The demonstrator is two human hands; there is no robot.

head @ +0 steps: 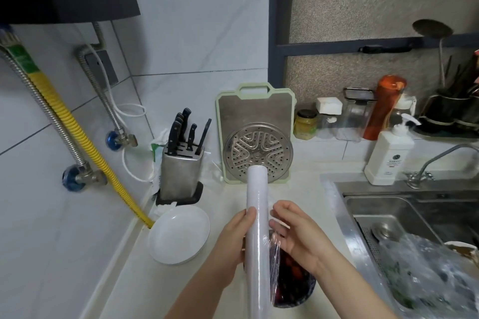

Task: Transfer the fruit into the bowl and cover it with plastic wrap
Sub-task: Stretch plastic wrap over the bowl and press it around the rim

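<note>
A long white roll of plastic wrap (pixel 257 217) points away from me over the counter. My left hand (pixel 234 243) grips it near the middle. My right hand (pixel 298 235) is beside the roll, its fingers on a loose sheet of clear film (pixel 276 248) drawn off the roll's right side. Under the film and my right hand stands a dark bowl (pixel 305 290) with red fruit (pixel 291 268) inside, mostly hidden. An empty white plate (pixel 178 234) lies to the left.
A steel knife block (pixel 180 168) stands at the back left. A green cutting board (pixel 255 111) and a steamer rack (pixel 258 153) lean on the wall. The sink (pixel 414 220) on the right holds a plastic bag with greens (pixel 425 274). A soap bottle (pixel 390 155) stands behind the sink.
</note>
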